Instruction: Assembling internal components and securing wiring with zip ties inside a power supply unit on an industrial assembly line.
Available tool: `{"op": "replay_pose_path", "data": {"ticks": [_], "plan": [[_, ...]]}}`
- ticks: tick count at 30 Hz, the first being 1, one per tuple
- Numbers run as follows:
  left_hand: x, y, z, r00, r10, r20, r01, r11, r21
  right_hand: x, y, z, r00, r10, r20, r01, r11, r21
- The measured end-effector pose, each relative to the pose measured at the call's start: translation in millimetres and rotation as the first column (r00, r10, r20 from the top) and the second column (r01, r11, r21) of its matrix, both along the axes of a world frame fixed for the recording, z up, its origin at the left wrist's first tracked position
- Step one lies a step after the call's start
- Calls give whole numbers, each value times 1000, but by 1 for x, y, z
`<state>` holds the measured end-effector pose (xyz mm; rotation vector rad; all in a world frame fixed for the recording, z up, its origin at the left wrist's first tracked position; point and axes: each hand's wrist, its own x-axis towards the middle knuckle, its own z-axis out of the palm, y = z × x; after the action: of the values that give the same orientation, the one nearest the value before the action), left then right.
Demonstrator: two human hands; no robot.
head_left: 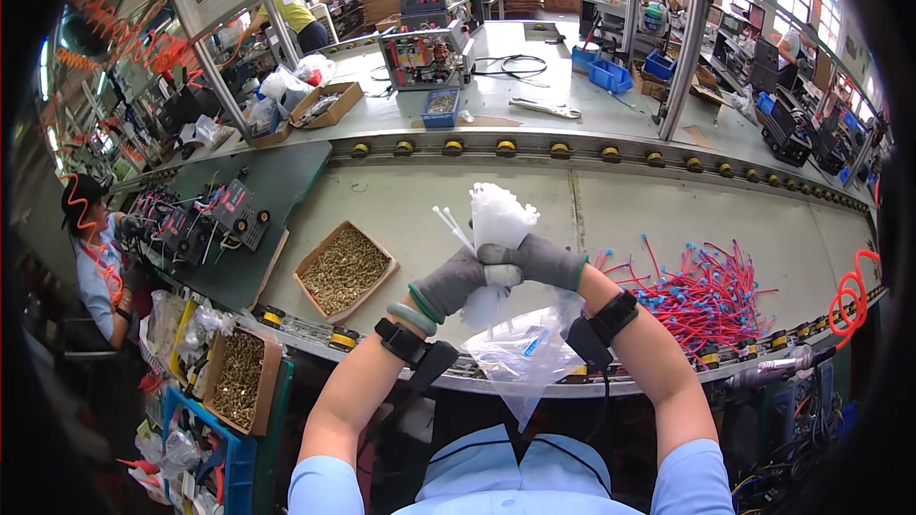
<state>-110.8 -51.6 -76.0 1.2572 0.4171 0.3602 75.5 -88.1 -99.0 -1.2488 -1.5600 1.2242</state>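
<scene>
Both my hands wear grey gloves and meet above the bench, closed round one bundle of white cable ties (502, 215). My left hand (452, 280) grips it from the left, and my right hand (536, 260) from the right. The ends fan out above my fingers, and a few stick out to the upper left. More white shows below my hands. The middle of the bundle is hidden by the gloves. Under my hands hangs a clear plastic bag (525, 351) at the bench's near edge. To the right lies a heap of red wires with blue ends (701, 296).
A cardboard box of small brass-coloured parts (345, 269) stands left of my hands; a similar box (237, 374) sits nearer. A roller track (506, 147) runs behind. An air tool (771, 366) lies at the right edge. A co-worker (95, 257) is at the far left.
</scene>
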Motion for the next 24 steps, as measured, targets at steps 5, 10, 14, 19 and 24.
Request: {"op": "replay_pose_path", "data": {"ticks": [5,10,14,19,24], "plan": [[-22,-2,7,997,71,29,-73,992,101,-23,-10,43,973,104,-205,-121,990,-71],[-40,5,0,993,117,16,-116,993,-34,-31,14,62,890,-31,-455,120,979,168],[-37,-3,9,988,107,-110,-89,985,151,-45,28,81,930,-83,359,-164,780,604],[-38,5,17,991,71,-114,-62,995,82,-61,33,91,962,16,273,-150,866,478],[-37,8,23,993,92,-74,-89,995,37,-63,34,117,814,48,579,-286,901,327]]}}
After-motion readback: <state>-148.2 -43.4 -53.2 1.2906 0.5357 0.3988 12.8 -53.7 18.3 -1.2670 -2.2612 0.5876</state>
